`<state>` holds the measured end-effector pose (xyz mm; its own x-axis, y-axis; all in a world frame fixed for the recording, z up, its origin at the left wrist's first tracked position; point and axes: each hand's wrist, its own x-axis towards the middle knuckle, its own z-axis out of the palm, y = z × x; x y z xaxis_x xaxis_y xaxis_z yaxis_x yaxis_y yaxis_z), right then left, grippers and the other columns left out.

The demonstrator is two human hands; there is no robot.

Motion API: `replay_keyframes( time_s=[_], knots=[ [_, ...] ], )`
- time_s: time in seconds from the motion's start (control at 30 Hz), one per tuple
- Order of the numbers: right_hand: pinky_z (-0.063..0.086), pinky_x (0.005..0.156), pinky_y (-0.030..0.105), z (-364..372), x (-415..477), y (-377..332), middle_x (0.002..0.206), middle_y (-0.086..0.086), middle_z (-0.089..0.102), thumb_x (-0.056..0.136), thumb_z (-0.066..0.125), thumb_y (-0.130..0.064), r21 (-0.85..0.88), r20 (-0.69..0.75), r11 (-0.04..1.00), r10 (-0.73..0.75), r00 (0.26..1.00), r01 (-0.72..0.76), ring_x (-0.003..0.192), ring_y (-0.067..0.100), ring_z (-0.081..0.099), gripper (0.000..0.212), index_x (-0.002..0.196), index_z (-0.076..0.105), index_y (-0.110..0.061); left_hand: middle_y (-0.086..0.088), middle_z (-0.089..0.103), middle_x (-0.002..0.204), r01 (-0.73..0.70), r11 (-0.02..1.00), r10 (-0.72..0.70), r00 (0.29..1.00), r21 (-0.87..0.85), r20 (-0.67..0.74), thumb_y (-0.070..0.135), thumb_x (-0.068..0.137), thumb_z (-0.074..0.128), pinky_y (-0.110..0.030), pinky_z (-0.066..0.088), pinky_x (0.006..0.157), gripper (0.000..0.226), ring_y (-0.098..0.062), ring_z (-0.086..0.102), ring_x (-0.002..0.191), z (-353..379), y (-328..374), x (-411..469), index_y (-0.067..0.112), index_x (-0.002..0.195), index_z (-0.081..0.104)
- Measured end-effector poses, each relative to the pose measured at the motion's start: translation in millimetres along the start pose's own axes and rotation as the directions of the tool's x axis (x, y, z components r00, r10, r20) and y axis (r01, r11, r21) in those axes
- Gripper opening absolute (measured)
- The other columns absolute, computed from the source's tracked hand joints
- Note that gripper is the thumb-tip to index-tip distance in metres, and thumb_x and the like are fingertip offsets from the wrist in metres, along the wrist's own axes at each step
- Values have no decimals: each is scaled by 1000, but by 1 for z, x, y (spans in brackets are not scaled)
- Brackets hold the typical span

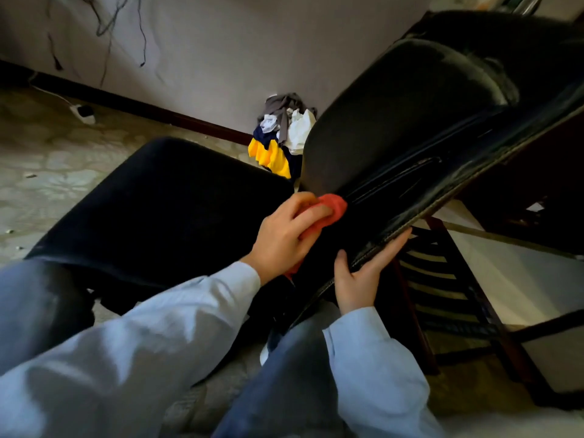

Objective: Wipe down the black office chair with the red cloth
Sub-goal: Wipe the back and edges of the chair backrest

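Red cloth [332, 207] is sitting bunched under the left hand [284, 235], whose fingers are curling over it and pressing it into the black office chair [395, 121] at the backrest base. The right hand [360, 279] is gripping the backrest edge.

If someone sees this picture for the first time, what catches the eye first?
The red cloth in the middle, pressed by the left hand against the black chair. Next, the right hand gripping the chair's edge, and a heap of clothes, partly bright yellow, by the wall.
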<state>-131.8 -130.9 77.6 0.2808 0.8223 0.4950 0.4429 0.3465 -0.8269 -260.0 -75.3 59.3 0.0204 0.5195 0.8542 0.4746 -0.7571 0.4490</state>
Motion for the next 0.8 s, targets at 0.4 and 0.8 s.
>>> replay_keyframes(
  time_s=[0.4, 0.8],
  knots=[
    [24, 96, -4, 0, -1, 2, 140, -17, 9, 83, 52, 15, -28, -10, 999, -29, 1000, 29, 124, -12, 19, 99, 131, -11, -45, -3, 43, 113, 33, 998, -40, 987, 46, 155, 32, 100, 33, -38, 54, 66, 23, -25, 52, 91, 20, -34, -74, 17, 113, 46],
    [24, 104, 4, 3, -7, 4, 137, -29, 5, 84, 52, 15, -21, 20, 997, -71, 997, 72, 129, -10, 18, 99, 134, -15, -36, 0, 50, 104, 659, 691, -708, 700, -296, -93, 18, 88, 51, -15, 39, 85, 23, -2, 49, 93, 6, -33, -102, 29, 108, 46]
  ],
)
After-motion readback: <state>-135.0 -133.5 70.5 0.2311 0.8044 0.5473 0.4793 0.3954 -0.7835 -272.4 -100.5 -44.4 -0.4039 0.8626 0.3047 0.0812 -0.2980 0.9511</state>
